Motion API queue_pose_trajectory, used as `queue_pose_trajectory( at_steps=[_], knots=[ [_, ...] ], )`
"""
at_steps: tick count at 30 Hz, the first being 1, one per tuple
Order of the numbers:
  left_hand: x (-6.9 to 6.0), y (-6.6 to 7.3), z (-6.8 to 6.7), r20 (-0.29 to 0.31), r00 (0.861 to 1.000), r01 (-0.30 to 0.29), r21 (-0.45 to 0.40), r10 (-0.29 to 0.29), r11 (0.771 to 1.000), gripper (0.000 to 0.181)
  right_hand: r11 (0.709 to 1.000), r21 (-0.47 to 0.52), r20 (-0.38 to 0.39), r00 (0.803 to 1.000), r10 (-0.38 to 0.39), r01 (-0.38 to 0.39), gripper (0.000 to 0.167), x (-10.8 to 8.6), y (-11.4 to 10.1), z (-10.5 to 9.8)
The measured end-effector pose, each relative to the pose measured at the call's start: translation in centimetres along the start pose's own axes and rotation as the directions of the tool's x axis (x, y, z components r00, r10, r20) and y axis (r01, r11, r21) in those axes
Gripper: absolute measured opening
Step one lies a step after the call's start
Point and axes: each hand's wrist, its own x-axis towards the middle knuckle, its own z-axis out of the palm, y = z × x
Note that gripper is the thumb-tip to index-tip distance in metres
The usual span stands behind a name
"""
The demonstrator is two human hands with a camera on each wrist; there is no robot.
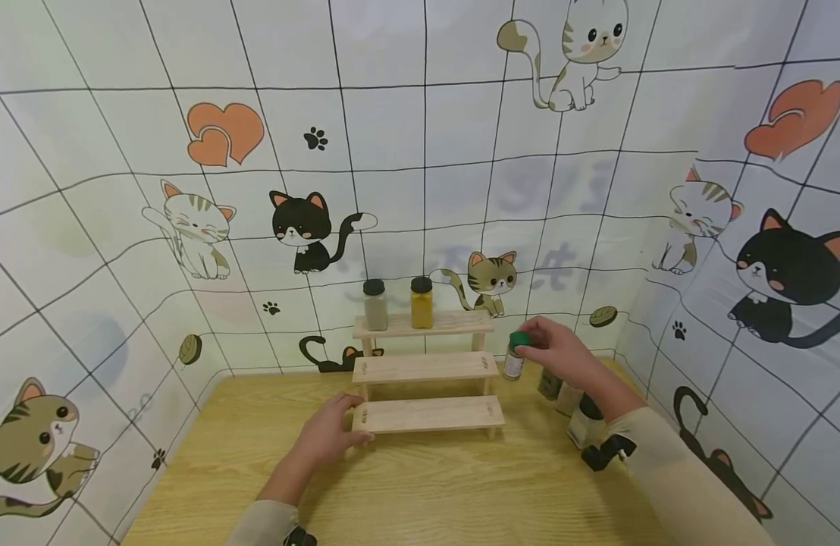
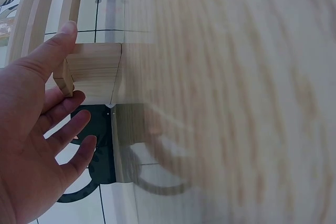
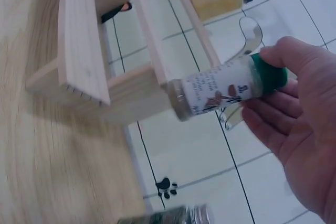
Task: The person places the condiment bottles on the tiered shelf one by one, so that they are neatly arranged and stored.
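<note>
A three-tier wooden rack [image 1: 430, 413] stands on the wood-grain table against the wall. My left hand [image 1: 327, 431] pinches the left end of its lowest board between thumb and fingertip; the other fingers [image 2: 73, 129] spread loosely below. Off the rack's right side, my right hand [image 1: 559, 355] holds a spice jar [image 3: 215, 93] by its green cap, label showing. The jar hangs upright, about level with the middle tier and above the table. On the top tier sit a jar of pale powder [image 1: 376, 309] and a jar of yellow powder [image 1: 422, 307], both black-capped.
Several more jars, among them a black-lidded one [image 1: 587, 425], stand on the table [image 1: 427, 493] under my right forearm, partly hidden by it. White tiled sheeting [image 1: 393, 220] with cartoon cats encloses the table at the back and both sides.
</note>
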Motion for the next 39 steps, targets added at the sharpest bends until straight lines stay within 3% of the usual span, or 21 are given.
queue_pose_trajectory(
  at_steps=[3, 9, 15, 21, 39],
  knots=[
    [-0.1, 0.1, 0.0, 0.0, 1.0, 0.005, -0.003, -0.005, 1.0, 0.07, 0.999, 0.034, -0.037, 0.999, -0.011, 0.012, 0.04, 0.5, -0.8, 0.3],
    [-0.1, -0.1, 0.2, -0.005, 1.0, 0.001, -0.009, -0.001, 1.0, 0.07, 1.0, 0.014, -0.139, 0.99, -0.013, 0.015, 0.042, 1.9, -1.7, 0.7],
    [0.1, -0.4, 0.4, 0.004, 1.0, -0.002, -0.006, 0.002, 1.0, 0.071, 0.998, -0.009, -0.209, 0.976, -0.065, 0.064, 0.046, 3.6, -2.0, 0.7],
    [0.2, -0.5, 0.4, 0.001, 1.0, -0.002, -0.003, 0.002, 1.0, 0.071, 0.995, -0.006, -0.231, 0.968, -0.095, 0.096, 0.047, 5.3, -3.0, 1.0],
    [0.1, -0.3, 0.2, 0.003, 1.0, 0.005, -0.004, -0.005, 1.0, 0.071, 0.988, 0.108, -0.274, 0.958, -0.081, 0.114, 0.04, 9.9, -5.7, 2.4]
  ],
)
